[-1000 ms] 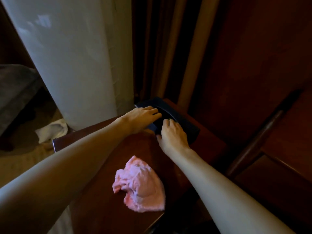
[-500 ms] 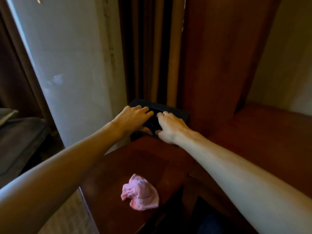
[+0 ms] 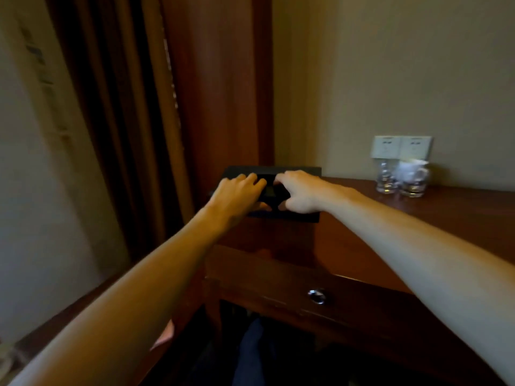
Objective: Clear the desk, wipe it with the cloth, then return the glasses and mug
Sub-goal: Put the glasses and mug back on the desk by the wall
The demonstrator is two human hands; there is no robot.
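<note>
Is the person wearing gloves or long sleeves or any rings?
No gloves. The left hand and right hand are both bare, and both arms are bare as far up as the picture shows, so no sleeves are in view. I can't see a watch, bracelet or ring on either one, though the picture is dim and a bit blurry, so something tiny could be missed.

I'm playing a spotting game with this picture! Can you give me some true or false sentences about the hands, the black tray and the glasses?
1. Both hands rest on the black tray. True: the left hand and the right hand are on it.
2. The glasses stand on the tray. False: they stand on the desk, well to the tray's right, by the wall.
3. The drawer has a shiny knob. True.
4. The right hand is lifting a glass. False: it touches only the tray.
</note>
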